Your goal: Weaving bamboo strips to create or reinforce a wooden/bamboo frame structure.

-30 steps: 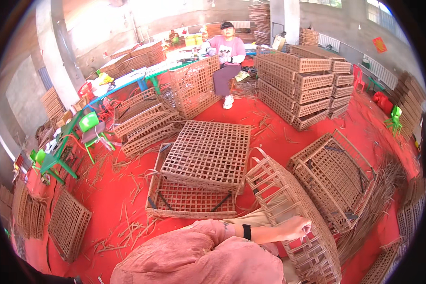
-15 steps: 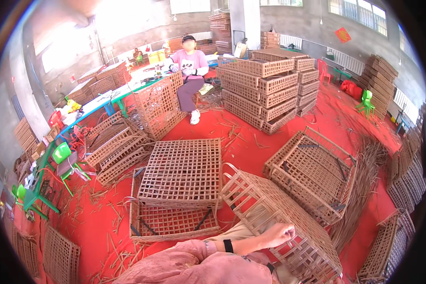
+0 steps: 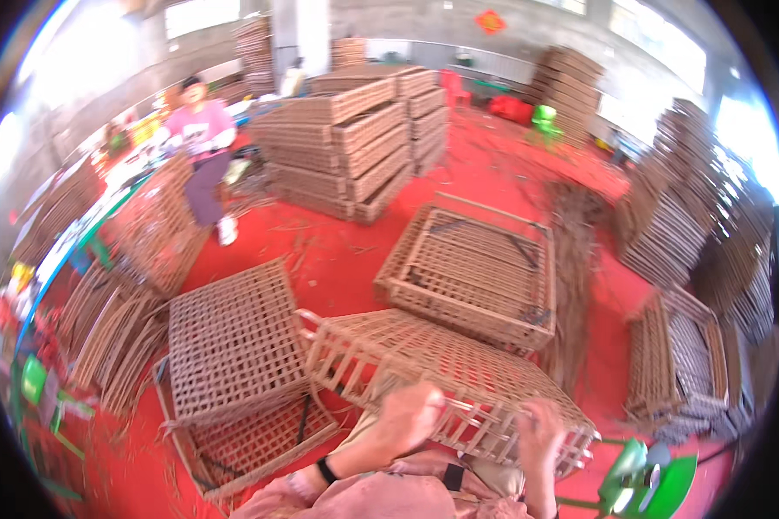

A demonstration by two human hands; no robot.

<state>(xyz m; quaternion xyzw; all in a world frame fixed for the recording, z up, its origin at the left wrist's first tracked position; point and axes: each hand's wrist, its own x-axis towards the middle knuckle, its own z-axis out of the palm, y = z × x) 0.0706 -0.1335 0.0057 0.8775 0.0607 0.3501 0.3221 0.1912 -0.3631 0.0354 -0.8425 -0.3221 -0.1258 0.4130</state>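
A woven wicker crate (image 3: 424, 368) lies tilted across my lap, its slatted side facing up. My left hand (image 3: 409, 417) grips the near edge of that crate, with a black band on the wrist. My right hand (image 3: 541, 430) holds the same near edge further right, fingers curled over the slats. To the left, a flat woven lattice panel (image 3: 232, 339) rests on an open wicker crate (image 3: 251, 437). Another open wicker crate (image 3: 474, 268) sits on the red floor just beyond the one I hold.
A seated person in a pink top (image 3: 203, 143) is at the far left beside a table. Tall stacks of crates (image 3: 355, 143) stand at the back and along the right (image 3: 701, 216). Green stools (image 3: 645, 476) sit at lower right; loose reeds (image 3: 576, 285) lie on the floor.
The view has swung right, so the seated person and the lattice panel shifted left. My right hand has come into view on the crate's near edge; my left hand still holds it.
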